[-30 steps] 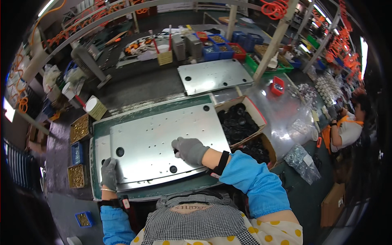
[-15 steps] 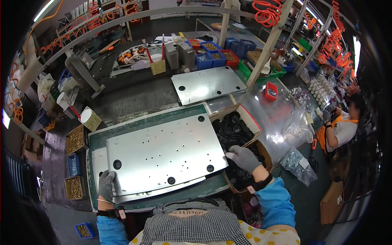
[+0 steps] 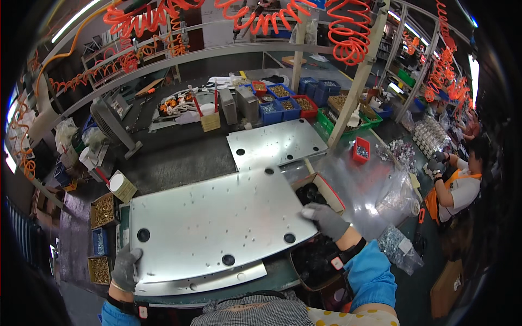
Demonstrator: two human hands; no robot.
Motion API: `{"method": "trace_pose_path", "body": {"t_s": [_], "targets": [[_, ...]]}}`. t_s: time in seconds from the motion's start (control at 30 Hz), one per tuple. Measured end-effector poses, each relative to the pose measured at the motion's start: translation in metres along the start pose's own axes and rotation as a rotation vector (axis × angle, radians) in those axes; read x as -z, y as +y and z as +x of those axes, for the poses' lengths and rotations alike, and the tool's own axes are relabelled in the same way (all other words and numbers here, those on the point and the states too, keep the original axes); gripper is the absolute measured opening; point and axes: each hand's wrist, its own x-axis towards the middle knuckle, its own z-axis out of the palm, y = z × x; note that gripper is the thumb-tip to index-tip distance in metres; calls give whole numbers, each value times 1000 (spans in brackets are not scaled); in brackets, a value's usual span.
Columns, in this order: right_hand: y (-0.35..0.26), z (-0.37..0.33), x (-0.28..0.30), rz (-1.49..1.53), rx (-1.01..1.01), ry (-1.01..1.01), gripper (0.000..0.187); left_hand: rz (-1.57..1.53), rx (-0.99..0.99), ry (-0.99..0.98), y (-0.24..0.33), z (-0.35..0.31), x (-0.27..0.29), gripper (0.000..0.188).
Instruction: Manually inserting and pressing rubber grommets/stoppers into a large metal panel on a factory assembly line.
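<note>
A silver sheet-metal panel (image 3: 212,209) with small holes and black round caps near its corners is raised between my hands. Gloved in grey, my left hand (image 3: 126,269) grips its left edge near the front corner. My right hand (image 3: 327,221) is closed on the right edge, thumb on top and other fingers partly hidden. Under the raised panel, a second metal panel (image 3: 217,279) shows along the front. Beside my right hand, the panel partly covers a cardboard box (image 3: 333,196) of black round caps; another dark box (image 3: 312,266) lies below my right wrist.
Another capped panel (image 3: 274,142) lies further back. Boxes of brass-coloured screws (image 3: 103,211) line the left side. A red bin (image 3: 360,150) stands at right, near a bag of small parts (image 3: 399,249). Red coiled hoses (image 3: 348,38) hang overhead. A co-worker (image 3: 459,182) works far right.
My right hand has closed on the panel's right edge, and the panel has risen off the stack, tilting and covering more of the cap boxes. The view has tipped upward.
</note>
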Motion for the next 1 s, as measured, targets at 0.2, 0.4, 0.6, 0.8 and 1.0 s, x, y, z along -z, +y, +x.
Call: {"method": "trace_pose_path", "body": {"t_s": [0.2, 0.4, 0.6, 0.8, 1.0], "targets": [[-72, 75, 95, 220, 152, 119, 33, -106, -3, -258, -21, 143, -57, 44], [-86, 198, 203, -104, 144, 393, 26, -37, 336, -52, -90, 358, -130, 17], [-74, 282, 267, -349, 177, 486, 41, 216, 348, -42, -133, 459, -187, 27], [-45, 310, 283, -738, -16, 417, 63, 462, 258, 202, -175, 479, -210, 29], [-24, 335, 296, -988, 122, 316, 62, 655, 227, 16, -211, 483, -178, 33]]}}
